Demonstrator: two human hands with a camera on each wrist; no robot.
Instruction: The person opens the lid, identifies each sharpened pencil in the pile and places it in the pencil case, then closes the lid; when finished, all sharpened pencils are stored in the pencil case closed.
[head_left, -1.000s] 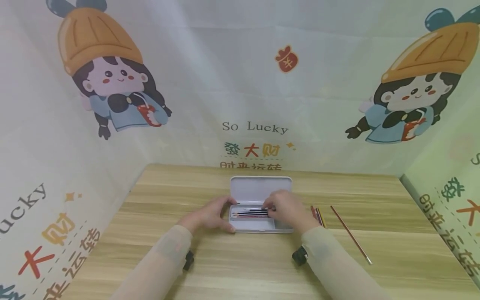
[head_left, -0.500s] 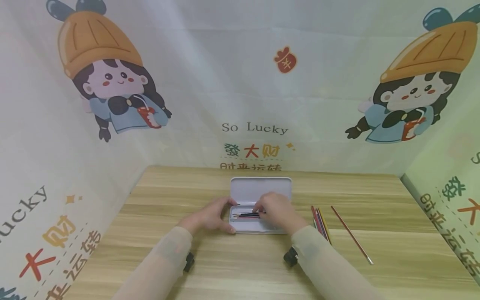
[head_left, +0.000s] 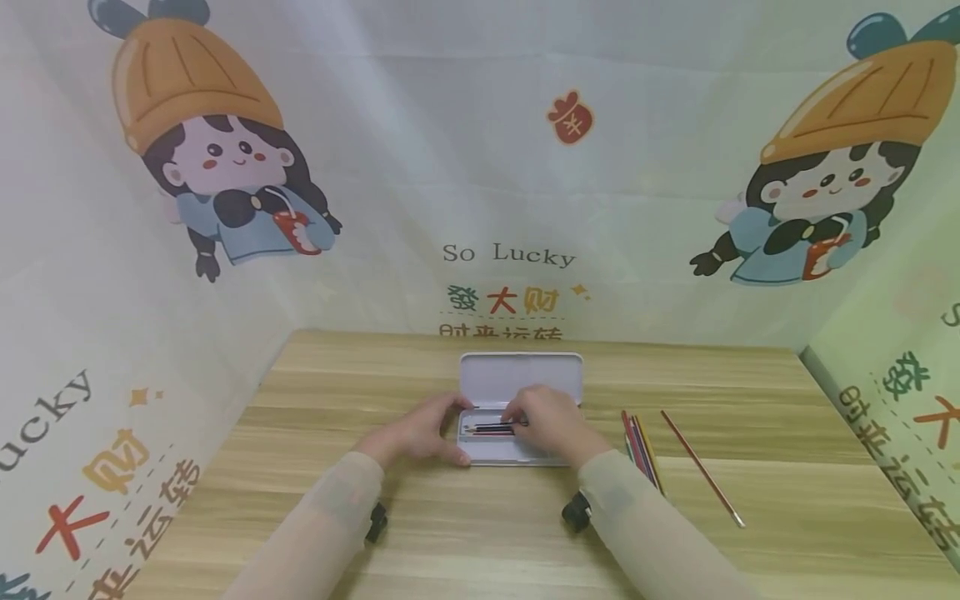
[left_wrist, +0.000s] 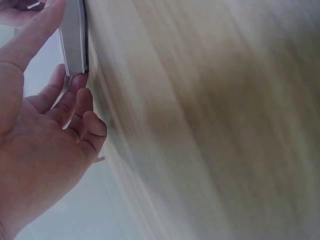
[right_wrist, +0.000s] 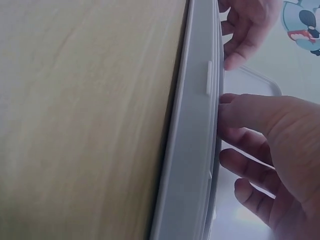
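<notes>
A pale pencil case (head_left: 498, 452) lies open on the table, its lid (head_left: 517, 377) raised at the back. Several dark and red pencils (head_left: 487, 431) lie in its upper tray, points to the left. My left hand (head_left: 420, 429) grips the case's left end, thumb at the front corner and fingers at the back; its fingers also show at the case end in the left wrist view. Over the tray, my right hand (head_left: 551, 419) pinches a dark pencil, covering the right part of the case. In the right wrist view its thumb and forefinger dip behind the case's front wall (right_wrist: 192, 125).
Right of the case lies a loose bunch of coloured pencils (head_left: 641, 446), partly close to the right sleeve (head_left: 637, 500). Farther right is a single red pencil (head_left: 701, 467) lying slantwise. A printed cloth backdrop (head_left: 375, 208) stands behind the wooden table (head_left: 360, 367).
My right hand has moved left along the tray, covering more of the pencils and uncovering more of the bunch on the table. My left hand keeps its grip on the case.
</notes>
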